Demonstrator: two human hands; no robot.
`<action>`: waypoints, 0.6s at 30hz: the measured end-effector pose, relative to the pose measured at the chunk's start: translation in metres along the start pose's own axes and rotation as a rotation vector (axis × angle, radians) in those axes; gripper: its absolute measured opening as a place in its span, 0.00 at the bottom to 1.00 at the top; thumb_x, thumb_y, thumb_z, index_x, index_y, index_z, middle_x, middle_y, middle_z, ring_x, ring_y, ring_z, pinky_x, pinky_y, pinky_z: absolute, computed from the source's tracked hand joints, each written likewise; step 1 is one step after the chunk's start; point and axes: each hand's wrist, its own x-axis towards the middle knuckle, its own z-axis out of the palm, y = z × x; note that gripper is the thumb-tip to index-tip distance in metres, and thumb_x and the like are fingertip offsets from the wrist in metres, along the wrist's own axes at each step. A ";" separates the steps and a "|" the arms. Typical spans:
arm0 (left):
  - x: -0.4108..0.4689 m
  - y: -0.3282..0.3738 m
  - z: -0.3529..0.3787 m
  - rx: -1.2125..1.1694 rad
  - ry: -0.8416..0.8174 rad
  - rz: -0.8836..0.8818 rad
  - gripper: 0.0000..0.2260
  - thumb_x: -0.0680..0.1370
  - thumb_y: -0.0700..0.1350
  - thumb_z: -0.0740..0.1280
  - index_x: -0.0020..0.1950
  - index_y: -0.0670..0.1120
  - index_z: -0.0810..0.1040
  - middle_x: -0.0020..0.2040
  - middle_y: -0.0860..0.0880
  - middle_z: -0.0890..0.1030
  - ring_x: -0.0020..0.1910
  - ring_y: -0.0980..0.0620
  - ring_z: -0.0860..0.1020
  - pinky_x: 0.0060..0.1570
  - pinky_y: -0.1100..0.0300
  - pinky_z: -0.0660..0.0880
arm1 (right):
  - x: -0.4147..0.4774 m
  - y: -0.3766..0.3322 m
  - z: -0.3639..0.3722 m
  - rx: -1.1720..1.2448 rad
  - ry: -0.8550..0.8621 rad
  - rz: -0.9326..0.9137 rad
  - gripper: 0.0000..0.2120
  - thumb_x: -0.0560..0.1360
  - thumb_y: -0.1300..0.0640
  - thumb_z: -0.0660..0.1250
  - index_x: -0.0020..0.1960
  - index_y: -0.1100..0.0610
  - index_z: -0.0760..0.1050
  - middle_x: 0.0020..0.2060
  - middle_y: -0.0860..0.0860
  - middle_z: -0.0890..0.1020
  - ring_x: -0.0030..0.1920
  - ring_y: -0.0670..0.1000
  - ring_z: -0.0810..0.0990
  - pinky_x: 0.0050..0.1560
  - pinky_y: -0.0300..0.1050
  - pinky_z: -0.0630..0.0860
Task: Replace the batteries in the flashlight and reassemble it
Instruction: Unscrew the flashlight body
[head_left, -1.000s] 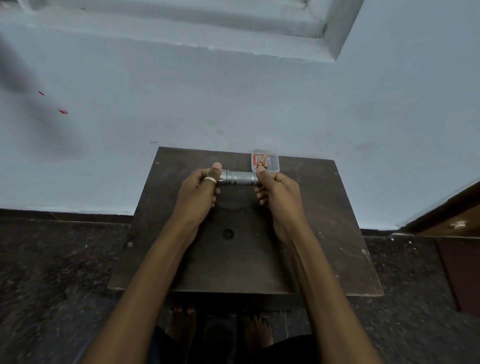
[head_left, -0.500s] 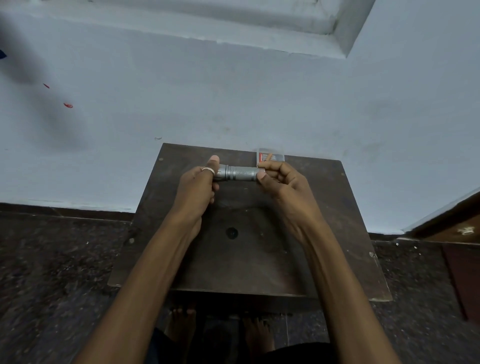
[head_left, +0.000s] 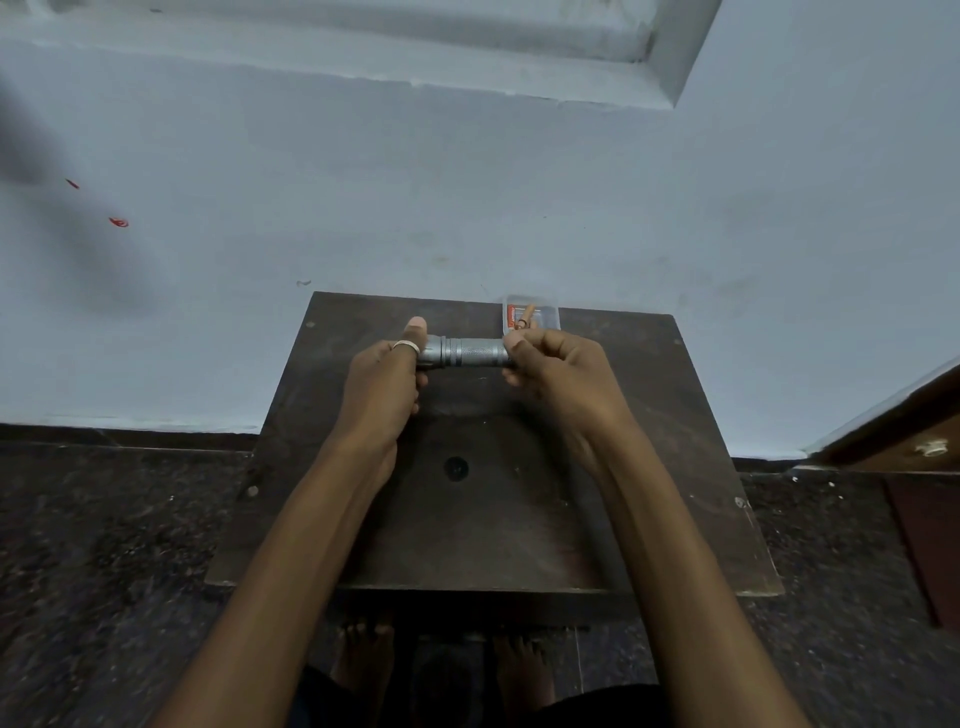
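A silver metal flashlight (head_left: 465, 353) lies level above the far part of a small dark wooden table (head_left: 649, 467). My left hand (head_left: 382, 379) wraps its left end, thumb up, a ring on one finger. My right hand (head_left: 558, 374) pinches the right end with curled fingers; that end is hidden under them. Behind my right hand, at the table's far edge, sits a small clear plastic box (head_left: 532, 313) with orange-and-red batteries inside.
The table stands against a pale blue wall (head_left: 467, 197) on a dark speckled floor (head_left: 104, 545). A round dark hole (head_left: 455, 467) marks the tabletop's middle. A brown wooden door edge (head_left: 893, 431) is at the right. My bare feet show below the table's front edge.
My right hand's fingers have curled tighter around the flashlight's right end, turned from their earlier spread. The left hand holds still. The view has shifted slightly.
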 end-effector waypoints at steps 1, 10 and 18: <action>0.001 0.000 0.000 -0.007 0.000 -0.008 0.15 0.81 0.57 0.63 0.42 0.47 0.77 0.34 0.49 0.73 0.29 0.55 0.69 0.32 0.59 0.68 | 0.000 -0.001 -0.002 0.042 -0.024 0.006 0.04 0.78 0.60 0.70 0.50 0.59 0.84 0.40 0.52 0.84 0.42 0.48 0.81 0.47 0.40 0.79; 0.003 -0.001 -0.002 -0.053 -0.008 -0.055 0.15 0.80 0.58 0.64 0.45 0.48 0.78 0.34 0.49 0.73 0.30 0.55 0.69 0.33 0.59 0.69 | 0.000 -0.005 0.000 0.074 -0.031 0.058 0.11 0.80 0.52 0.69 0.51 0.60 0.84 0.42 0.54 0.85 0.42 0.48 0.83 0.46 0.40 0.81; 0.003 -0.001 -0.003 -0.035 -0.001 -0.051 0.15 0.80 0.58 0.64 0.45 0.48 0.79 0.34 0.50 0.73 0.30 0.55 0.69 0.33 0.59 0.69 | 0.004 -0.003 0.001 0.033 -0.026 -0.023 0.04 0.78 0.60 0.72 0.48 0.60 0.84 0.38 0.52 0.84 0.41 0.47 0.82 0.44 0.38 0.79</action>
